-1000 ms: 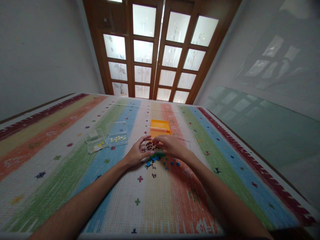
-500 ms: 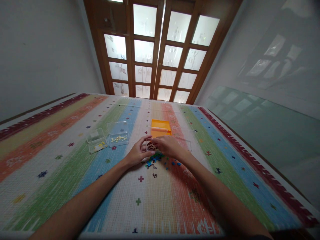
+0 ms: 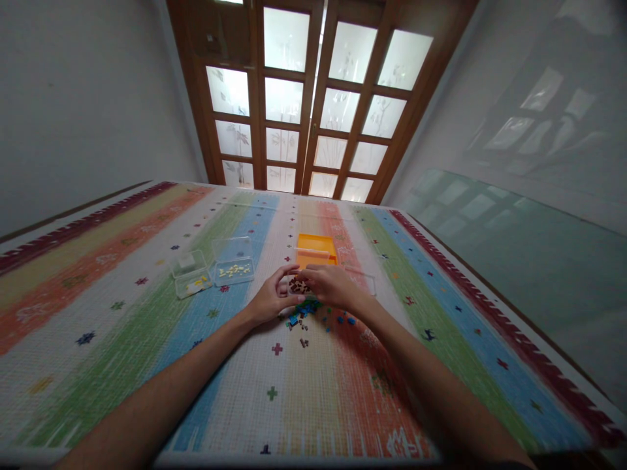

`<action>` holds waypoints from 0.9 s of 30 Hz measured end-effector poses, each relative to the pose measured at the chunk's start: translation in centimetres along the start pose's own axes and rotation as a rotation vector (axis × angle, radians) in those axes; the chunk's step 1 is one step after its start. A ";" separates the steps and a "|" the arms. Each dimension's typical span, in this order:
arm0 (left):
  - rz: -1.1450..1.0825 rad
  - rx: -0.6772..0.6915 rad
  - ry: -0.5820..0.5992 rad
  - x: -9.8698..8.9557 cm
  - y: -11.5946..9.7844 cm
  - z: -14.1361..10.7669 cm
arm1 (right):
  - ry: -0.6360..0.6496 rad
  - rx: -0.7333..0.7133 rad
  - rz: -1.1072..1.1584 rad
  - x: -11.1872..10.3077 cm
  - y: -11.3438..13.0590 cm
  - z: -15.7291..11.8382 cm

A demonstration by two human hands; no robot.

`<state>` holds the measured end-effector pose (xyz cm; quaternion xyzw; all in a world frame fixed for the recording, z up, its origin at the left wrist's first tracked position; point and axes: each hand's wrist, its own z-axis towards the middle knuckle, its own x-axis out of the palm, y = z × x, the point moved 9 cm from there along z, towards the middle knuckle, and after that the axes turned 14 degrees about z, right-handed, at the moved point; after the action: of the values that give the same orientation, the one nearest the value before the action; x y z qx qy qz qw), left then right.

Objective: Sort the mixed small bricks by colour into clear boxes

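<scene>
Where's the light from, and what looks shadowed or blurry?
In the head view, light comes through the glazed wooden doors; same view, soft shadow on the striped tablecloth beside the right forearm; same view, tiny brown pieces look soft.

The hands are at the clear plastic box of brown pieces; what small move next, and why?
Probably the right hand should reach toward the small loose brown pieces on the striped cloth: similar brown pieces lie in the clear plastic box, whose left end the left hand curls around, while these lie outside it. Whether the right hand already holds one is hidden.
</scene>
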<state>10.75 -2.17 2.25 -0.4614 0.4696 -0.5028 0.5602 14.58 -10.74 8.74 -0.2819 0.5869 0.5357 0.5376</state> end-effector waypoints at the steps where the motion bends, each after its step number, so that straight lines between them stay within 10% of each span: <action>1: -0.003 0.000 0.001 0.0 0.0 0.0 | 0.001 -0.002 0.005 0.0 0.0 -0.1; 27: -0.020 -0.012 -0.052 -0.4 0.4 0.2 | -0.183 -0.125 0.083 -1.2 0.8 -2.6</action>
<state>10.96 -1.75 1.86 -0.4822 0.4532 -0.4934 0.5645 13.30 -13.22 9.71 -0.2401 0.5119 0.6167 0.5477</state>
